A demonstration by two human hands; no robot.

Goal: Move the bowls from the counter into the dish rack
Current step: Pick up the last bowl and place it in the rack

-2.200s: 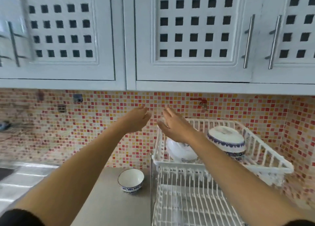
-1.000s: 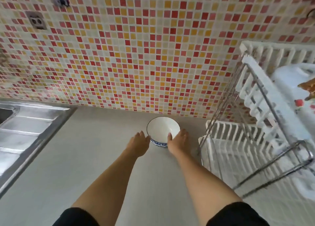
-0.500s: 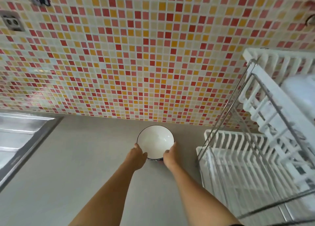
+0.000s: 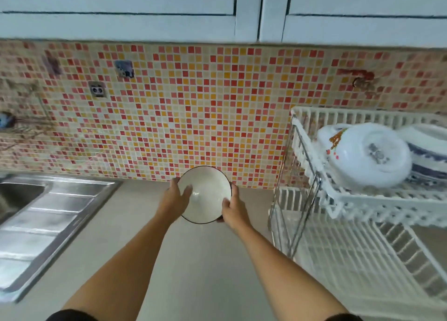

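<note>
Both hands, left hand (image 4: 174, 199) and right hand (image 4: 232, 210), grip a white bowl (image 4: 205, 195) with fingers on its rim, above the counter (image 4: 193, 272), left of the dish rack (image 4: 358, 199).

Glossy white ceramic for the bowl (image 4: 205, 195), dark line at its rim. Smooth matt grey for the tabletop (image 4: 193, 272), brushed shiny steel for the sink (image 4: 36, 226), small glazed mosaic tiles (image 4: 169, 117) behind. White plastic slats on chromed wire for the dish rack (image 4: 338, 248).
</note>
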